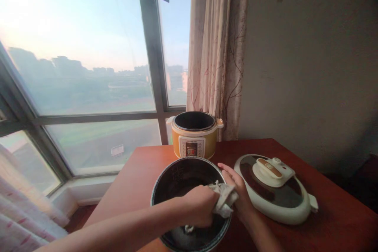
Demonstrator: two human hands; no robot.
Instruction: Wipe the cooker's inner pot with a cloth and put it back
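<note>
Left hand: the left hand (202, 204) is clenched around a crumpled pale cloth (226, 199), inside the right part of a dark inner pot; the fingertips are turned out of sight.
Right hand: the right hand (238, 191) is at the pot's right rim, one finger pointing past it; cloth covers part of this hand, so I cannot tell whether it grips the rim.
Inner pot: the black-lined inner pot (174, 179) is on the near side of the reddish-brown table (124, 181); its base is cut off below, and the left forearm hides much of its interior.
Pale scrap: a small pale bit (189, 228) shows below the left wrist; whether it belongs to the cloth is unclear.
Cooker: the orange-yellow cooker (211, 147) stands open at the table's far edge; its panel print is too small to read.
Lid: the cream lid (291, 214) lies towards the table's right edge, handle up.
Table: its near edge is out of frame.
</note>
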